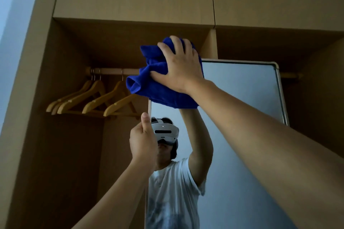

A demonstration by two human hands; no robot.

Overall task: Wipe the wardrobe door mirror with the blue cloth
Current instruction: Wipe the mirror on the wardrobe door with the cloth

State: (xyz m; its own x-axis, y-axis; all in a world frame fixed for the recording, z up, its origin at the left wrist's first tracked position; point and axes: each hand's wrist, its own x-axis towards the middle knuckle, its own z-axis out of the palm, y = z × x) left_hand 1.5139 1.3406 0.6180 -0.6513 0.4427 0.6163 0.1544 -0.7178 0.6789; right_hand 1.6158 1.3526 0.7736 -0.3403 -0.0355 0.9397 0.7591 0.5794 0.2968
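- Your right hand [179, 65] has its grip spread wide over the bunched blue cloth [149, 83], pressing it at the mirror's [242, 98] top-left corner, about 12 o'clock.
- Your left hand [142, 139] curls its grip on the mirror's left edge, 7 o'clock from the cloth.
- Wooden hangers [93, 98] hang at 9 o'clock.

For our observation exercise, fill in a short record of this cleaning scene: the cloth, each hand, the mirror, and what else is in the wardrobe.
cloth: blue cloth, bunched, at the mirror's upper left corner
right hand: right hand spread over the cloth, pressing it to the glass
left hand: left hand curled around the mirror's left edge, steadying it
mirror: mirror, metal-framed, reflecting the person
wardrobe: wooden hangers on a rail
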